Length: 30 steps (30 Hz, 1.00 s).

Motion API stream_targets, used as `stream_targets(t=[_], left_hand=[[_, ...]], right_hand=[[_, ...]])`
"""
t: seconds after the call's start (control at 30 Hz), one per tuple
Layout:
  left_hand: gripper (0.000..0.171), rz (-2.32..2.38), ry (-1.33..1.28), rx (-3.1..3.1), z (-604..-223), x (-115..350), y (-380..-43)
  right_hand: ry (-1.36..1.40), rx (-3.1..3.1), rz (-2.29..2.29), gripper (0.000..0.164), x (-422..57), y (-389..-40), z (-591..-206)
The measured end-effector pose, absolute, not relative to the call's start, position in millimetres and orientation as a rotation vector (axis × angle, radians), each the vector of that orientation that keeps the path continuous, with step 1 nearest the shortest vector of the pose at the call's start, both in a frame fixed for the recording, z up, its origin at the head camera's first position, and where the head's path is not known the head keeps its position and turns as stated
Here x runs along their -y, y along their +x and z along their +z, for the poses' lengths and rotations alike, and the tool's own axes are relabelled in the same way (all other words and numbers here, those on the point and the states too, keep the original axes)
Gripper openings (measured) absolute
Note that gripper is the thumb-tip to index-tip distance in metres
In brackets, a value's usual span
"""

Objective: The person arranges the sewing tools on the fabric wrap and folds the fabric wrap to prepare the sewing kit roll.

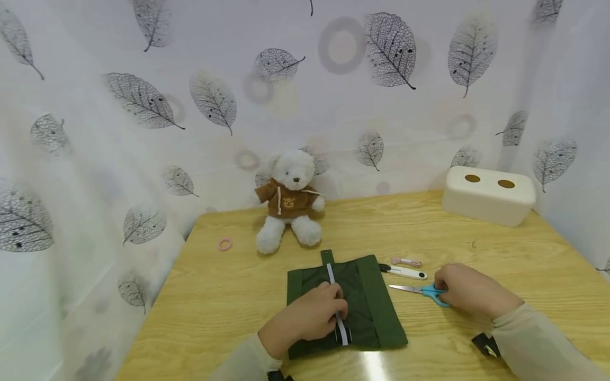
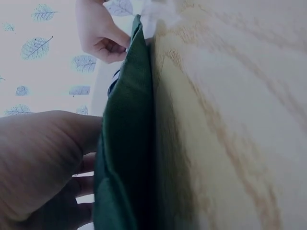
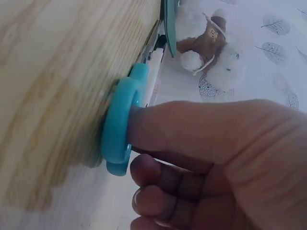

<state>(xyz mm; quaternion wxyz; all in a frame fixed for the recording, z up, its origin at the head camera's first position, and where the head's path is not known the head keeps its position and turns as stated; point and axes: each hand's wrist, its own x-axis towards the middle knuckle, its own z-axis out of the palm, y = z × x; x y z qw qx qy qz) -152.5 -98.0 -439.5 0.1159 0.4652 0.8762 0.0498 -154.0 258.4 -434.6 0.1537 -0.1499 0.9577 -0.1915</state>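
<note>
A dark green fabric pouch [image 1: 388, 312] with a snap tab at its top lies flat at the front of the wooden table. My left hand [image 1: 312, 312] rests on it, fingertips against the fabric beside a light grey strip [image 1: 331, 272]. Under that strip, near the pouch's lower edge, is a small black-rimmed piece [image 1: 350, 335]. To the right my right hand [image 1: 469, 291] holds the blue handles of a pair of scissors [image 1: 431, 291], thumb at a handle loop [image 3: 115, 124]. The blades lie closed on the table, pointing toward the pouch.
A white-handled tool with a black end [image 1: 405, 272] and a small pink bundle [image 1: 406, 262] lie beyond the scissors. A white teddy bear [image 1: 290, 201] in a brown hoodie sits at the back. A pink ring [image 1: 225, 244] lies left, and a cream box with two holes [image 1: 486, 201] stands back right.
</note>
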Motion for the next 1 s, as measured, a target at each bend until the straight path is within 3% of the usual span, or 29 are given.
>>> stream_targets(t=[0.3, 0.47, 1.0], left_hand=[[0.018, 0.153, 1.353, -2.588, -441.0, 99.0, -152.8], [0.015, 0.196, 1.347, -2.572, -442.1, 101.0, -151.9], [0.012, 0.315, 1.414, -2.535, -444.7, 107.5, -152.0]], right_hand=[[-0.492, -2.824, -0.580, 0.010, -258.3, -148.1, -426.2], [-0.675, -2.793, -0.652, 0.007, -246.8, -147.2, -422.8], [-1.018, -2.665, -0.658, 0.021, -192.2, -139.0, -425.5]])
